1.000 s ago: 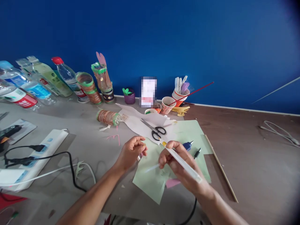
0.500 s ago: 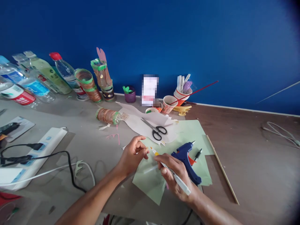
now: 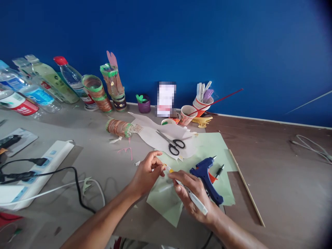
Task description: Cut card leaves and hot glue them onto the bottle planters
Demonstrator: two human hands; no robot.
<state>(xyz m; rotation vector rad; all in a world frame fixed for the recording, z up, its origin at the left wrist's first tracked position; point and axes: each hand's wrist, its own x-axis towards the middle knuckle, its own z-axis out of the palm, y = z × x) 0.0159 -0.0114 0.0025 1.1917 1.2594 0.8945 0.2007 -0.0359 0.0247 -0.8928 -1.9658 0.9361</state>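
Lower and further left than a second ago, the white marker (image 3: 199,204) now brings its yellow-collared tip to the fingertips of the left hand (image 3: 149,171), which has itself hardly shifted; the blue glue gun (image 3: 204,167), mostly hidden behind the right hand (image 3: 201,193) then, shows plainly. From the left, drink bottles (image 3: 41,98) stand near the blue wall, with a white power strip (image 3: 55,155) nearer the person, plugs in it. Next come brown-and-green wrapped containers (image 3: 95,93), and in front of them a similarly wrapped bottle (image 3: 119,128) lies on its side. Just right of that, the left hand holds its thumb and forefinger pinched together; whatever sits between them is too small to tell. Beyond it, black-handled scissors (image 3: 171,141) lie on a white sheet (image 3: 150,136). Next, the right hand grasps the marker like a pen, above a pale green sheet (image 3: 168,207). On that sheet, beside the hand, rest the glue gun and a black pen (image 3: 219,171); a wooden stick (image 3: 246,186) lies slanting along its right edge.
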